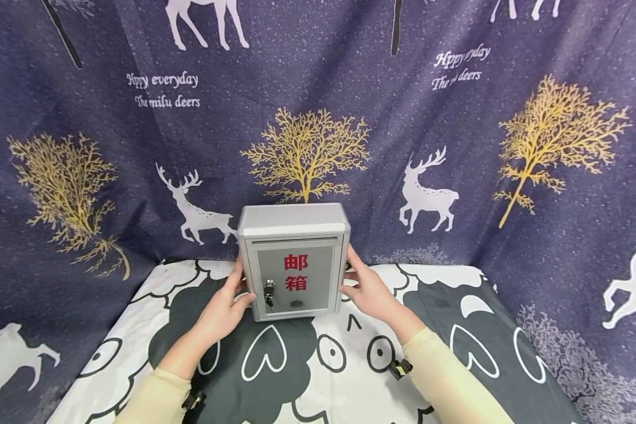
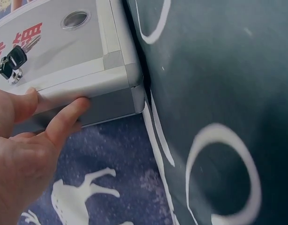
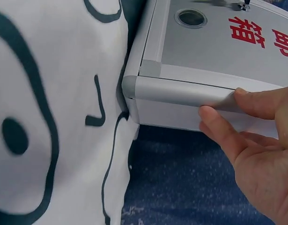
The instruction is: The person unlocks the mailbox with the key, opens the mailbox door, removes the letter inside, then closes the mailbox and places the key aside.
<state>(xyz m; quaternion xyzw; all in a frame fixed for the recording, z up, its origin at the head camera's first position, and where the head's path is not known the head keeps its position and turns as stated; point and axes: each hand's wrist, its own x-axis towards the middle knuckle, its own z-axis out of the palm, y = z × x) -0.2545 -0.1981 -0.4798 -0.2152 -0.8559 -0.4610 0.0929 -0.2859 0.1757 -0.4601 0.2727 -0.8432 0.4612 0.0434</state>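
A silver-grey metal mailbox (image 1: pixel 318 221) with red Chinese characters stands upright at the far side of the cloth-covered surface. Its front door carries a lock with keys (image 1: pixel 269 291) hanging from it, left of the lettering. My left hand (image 1: pixel 224 309) grips the left side, thumb on the front frame and fingers along the side wall, as the left wrist view shows. On the opposite side my right hand (image 1: pixel 372 292) holds the box the same way, with the thumb (image 3: pixel 256 101) at the front edge. A round window (image 3: pixel 191 18) sits low in the door.
Black-and-white patterned cloth (image 1: pixel 344 377) covers the surface under the box. Close behind hangs a dark blue curtain (image 1: pixel 318 76) printed with deer and golden trees. Both forearms reach in from the near edge.
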